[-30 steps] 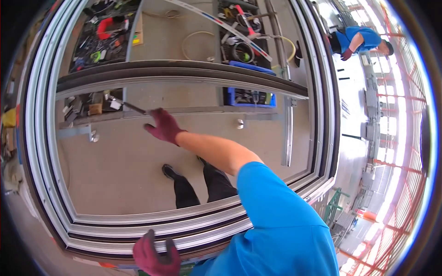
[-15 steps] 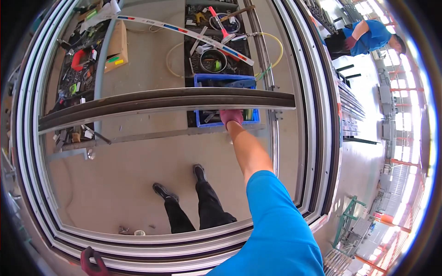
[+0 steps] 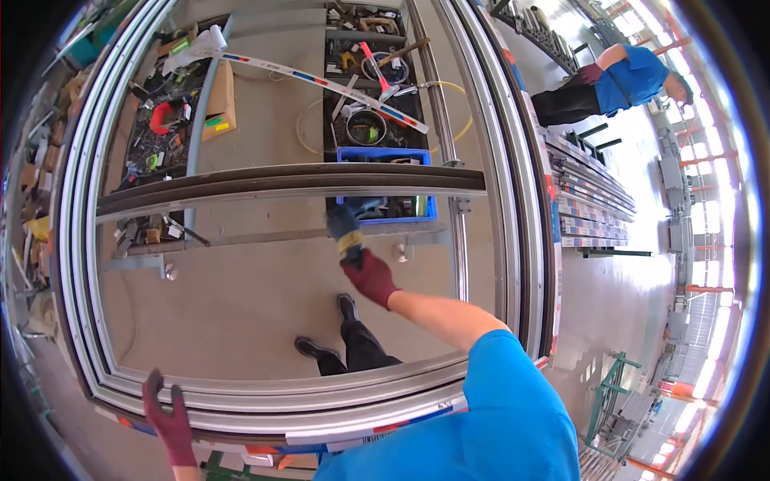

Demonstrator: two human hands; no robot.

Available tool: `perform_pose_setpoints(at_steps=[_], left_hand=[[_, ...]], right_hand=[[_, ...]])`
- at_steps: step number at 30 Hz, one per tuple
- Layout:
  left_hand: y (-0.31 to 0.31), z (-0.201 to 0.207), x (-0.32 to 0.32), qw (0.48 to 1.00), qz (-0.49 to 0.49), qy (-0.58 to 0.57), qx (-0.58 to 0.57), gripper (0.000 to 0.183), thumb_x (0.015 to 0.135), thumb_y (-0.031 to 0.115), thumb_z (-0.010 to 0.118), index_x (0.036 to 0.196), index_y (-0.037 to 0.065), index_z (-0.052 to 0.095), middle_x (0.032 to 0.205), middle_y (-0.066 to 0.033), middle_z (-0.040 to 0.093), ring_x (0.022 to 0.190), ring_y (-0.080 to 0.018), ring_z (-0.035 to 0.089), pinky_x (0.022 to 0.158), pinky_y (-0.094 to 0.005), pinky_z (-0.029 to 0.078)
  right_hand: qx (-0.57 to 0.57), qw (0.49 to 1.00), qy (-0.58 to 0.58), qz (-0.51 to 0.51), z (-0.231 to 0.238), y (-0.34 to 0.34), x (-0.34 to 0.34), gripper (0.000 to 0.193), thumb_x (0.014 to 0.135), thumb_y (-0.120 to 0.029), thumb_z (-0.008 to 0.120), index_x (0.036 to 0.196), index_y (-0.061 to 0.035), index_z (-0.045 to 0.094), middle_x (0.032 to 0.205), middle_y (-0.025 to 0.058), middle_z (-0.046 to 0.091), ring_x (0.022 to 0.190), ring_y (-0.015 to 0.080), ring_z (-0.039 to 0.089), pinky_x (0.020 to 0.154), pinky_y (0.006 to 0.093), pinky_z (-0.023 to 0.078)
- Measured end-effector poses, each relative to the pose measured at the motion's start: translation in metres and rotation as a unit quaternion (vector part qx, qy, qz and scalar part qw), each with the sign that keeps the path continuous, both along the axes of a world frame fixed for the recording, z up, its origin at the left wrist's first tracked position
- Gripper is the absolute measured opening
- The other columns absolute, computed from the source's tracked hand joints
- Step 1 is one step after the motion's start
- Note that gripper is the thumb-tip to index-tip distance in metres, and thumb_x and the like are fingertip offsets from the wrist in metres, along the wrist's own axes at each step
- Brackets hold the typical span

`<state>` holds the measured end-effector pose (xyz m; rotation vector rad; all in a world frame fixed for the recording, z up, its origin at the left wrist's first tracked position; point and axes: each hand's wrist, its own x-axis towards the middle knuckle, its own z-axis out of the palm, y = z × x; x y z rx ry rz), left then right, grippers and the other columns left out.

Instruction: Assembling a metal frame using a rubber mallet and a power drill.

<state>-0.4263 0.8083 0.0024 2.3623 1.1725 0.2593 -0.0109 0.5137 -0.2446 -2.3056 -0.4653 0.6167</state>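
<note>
A large silver aluminium frame (image 3: 265, 386) surrounds my view, with a dark crossbar (image 3: 293, 183) across it. My right hand (image 3: 373, 278), in a maroon glove, is closed around the dark grip of a blue power tool (image 3: 343, 221) with a yellow band. Motion blurs the tool, so its exact kind is unclear. It is held inside the frame's opening, just below the crossbar and left of a blue bin (image 3: 433, 210). At the frame's lower left corner is my left hand (image 3: 168, 417), gloved in maroon with dark fingertips, its fingers apart and nothing visible in them.
Under the frame, trays (image 3: 365, 36) hold tools and small parts, with a black round container (image 3: 366, 128) among them. A printed strip (image 3: 321, 82) lies slantwise there. A cardboard box (image 3: 220, 104) stands left. Another person (image 3: 634, 80) in blue stands beyond stacked profiles (image 3: 593, 196) at right.
My right hand has come out of the blue bin toward me, with the blue power tool now in it. My left hand shows more fully at the lower left. The view has shifted.
</note>
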Motion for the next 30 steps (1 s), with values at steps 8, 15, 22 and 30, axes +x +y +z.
perform_pose_setpoints(at_steps=[8, 15, 22, 30], left_hand=[[-0.076, -0.045, 0.16, 0.853, 0.15, -0.05, -0.498, 0.065, 0.096, 0.027, 0.08, 0.147, -0.004, 0.054, 0.125, -0.0148, 0.069, 0.11, -0.0211, 0.069, 0.09, -0.0349, 0.057], [-0.074, -0.05, 0.15, 0.86, 0.18, -0.23, -0.419, 0.04, 0.092, 0.023, 0.084, 0.119, -0.003, 0.069, 0.108, -0.0075, 0.075, 0.09, -0.0153, 0.07, 0.079, -0.0334, 0.057], [-0.04, 0.025, 0.117, 0.913, 0.047, -0.147, -0.377, 0.05, 0.084, 0.028, 0.089, 0.12, -0.002, 0.069, 0.1, -0.0067, 0.074, 0.088, -0.0126, 0.066, 0.082, -0.0325, 0.055], [-0.059, 0.021, 0.135, 0.948, -0.035, -0.117, -0.295, 0.074, 0.077, 0.036, 0.095, 0.128, -0.004, 0.06, 0.12, -0.0183, 0.068, 0.108, -0.0237, 0.07, 0.093, -0.0356, 0.055]], right_hand=[[0.072, 0.98, 0.156, 0.101, 0.125, 0.037, -0.144, 0.052, 0.095, -0.049, 0.072, 0.12, -0.0048, 0.06, 0.106, 0.0252, 0.073, 0.102, 0.0471, 0.07, 0.086, 0.0523, 0.056], [0.151, 0.915, 0.208, 0.311, 0.186, 0.075, -0.165, 0.046, 0.094, -0.036, 0.078, 0.122, -0.0029, 0.061, 0.114, 0.0249, 0.073, 0.106, 0.0455, 0.07, 0.086, 0.0512, 0.055], [0.255, 0.836, -0.264, 0.409, 0.245, 0.145, -0.045, 0.077, 0.077, -0.042, 0.09, 0.136, -0.0027, 0.059, 0.124, 0.0233, 0.063, 0.119, 0.0374, 0.063, 0.102, 0.049, 0.051], [-0.004, 0.686, 0.545, 0.483, 0.228, 0.196, -0.002, 0.07, 0.09, -0.042, 0.085, 0.143, -0.0048, 0.058, 0.11, 0.0113, 0.075, 0.081, 0.0189, 0.076, 0.066, 0.0299, 0.061]])
